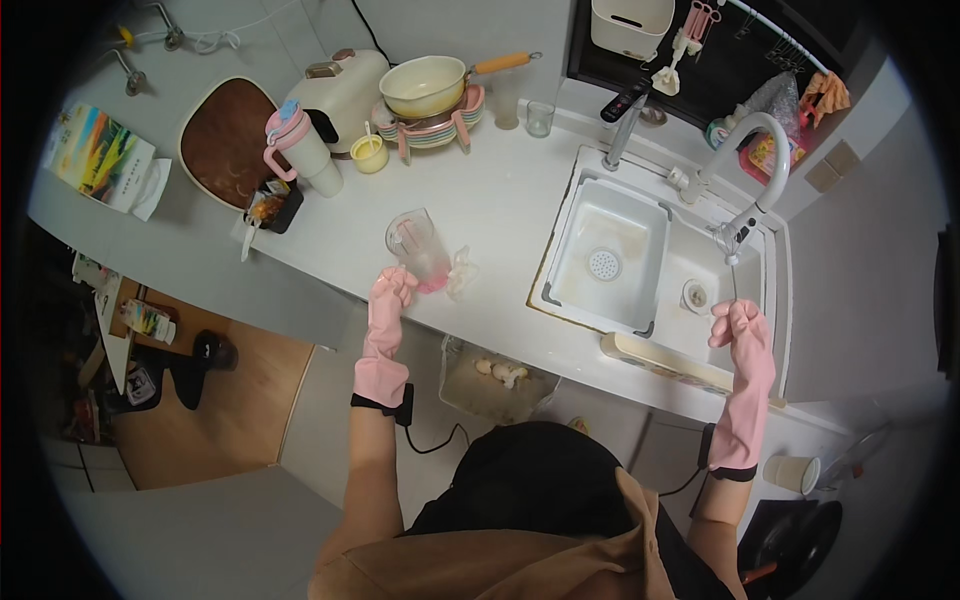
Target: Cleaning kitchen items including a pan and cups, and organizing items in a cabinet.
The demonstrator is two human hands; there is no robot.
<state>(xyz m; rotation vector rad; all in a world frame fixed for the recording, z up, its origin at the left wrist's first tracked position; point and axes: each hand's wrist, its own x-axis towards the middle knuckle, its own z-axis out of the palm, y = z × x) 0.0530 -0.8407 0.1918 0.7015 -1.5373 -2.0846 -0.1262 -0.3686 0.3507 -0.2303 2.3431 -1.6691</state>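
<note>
Both hands wear pink rubber gloves. My right hand (pixel 742 330) grips the thin handle of a small wire whisk (pixel 727 241), whose head is up by the white faucet's spout (pixel 750 225) over the right of the sink. At the counter's front edge, my left hand (pixel 394 283) is beside a clear measuring jug (pixel 420 247) with a pinkish base; whether the curled fingers hold its handle cannot be told. A crumpled translucent wrap (pixel 463 273) lies against the jug's right side.
A white basin (pixel 609 255) sits in the sink's left part. Behind the jug stand a tumbler (pixel 311 154), a yellow cup (pixel 370 154), a pan (pixel 424 86) over stacked plates and a glass (pixel 540 118). Below the counter edge is a lined bin (pixel 480 394); a cream guard (pixel 660 364) edges the sink.
</note>
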